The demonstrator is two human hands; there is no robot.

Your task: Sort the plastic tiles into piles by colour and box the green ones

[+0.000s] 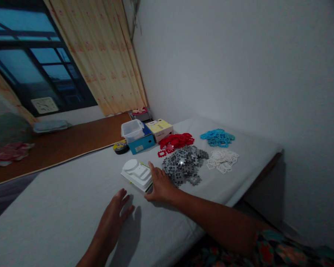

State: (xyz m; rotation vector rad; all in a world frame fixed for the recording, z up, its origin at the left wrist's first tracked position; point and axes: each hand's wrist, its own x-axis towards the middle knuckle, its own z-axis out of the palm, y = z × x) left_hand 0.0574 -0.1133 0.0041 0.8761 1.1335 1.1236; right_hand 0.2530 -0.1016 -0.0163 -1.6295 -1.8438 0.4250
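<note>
A white moulded plastic pack (137,173) lies on the white-covered table, with a green-yellow edge showing beneath it. My right hand (161,186) spans its right end, thumb at the near corner and fingers at the far one, gripping it. Nearer to me, my left hand (114,218) hovers over the cloth with fingers apart, holding nothing, a short way from the pack. Just beyond my right hand is a heap of grey interlocking plastic pieces (183,163). Red pieces (178,140) lie behind that heap, with white pieces (223,160) and blue pieces (218,137) to the right.
Behind the pack stand a blue box (141,144) with a clear plastic container (132,129) on top, a yellow-and-white box (160,129) and a roll of black tape (120,147). A wall (239,66) runs along the table's far right side.
</note>
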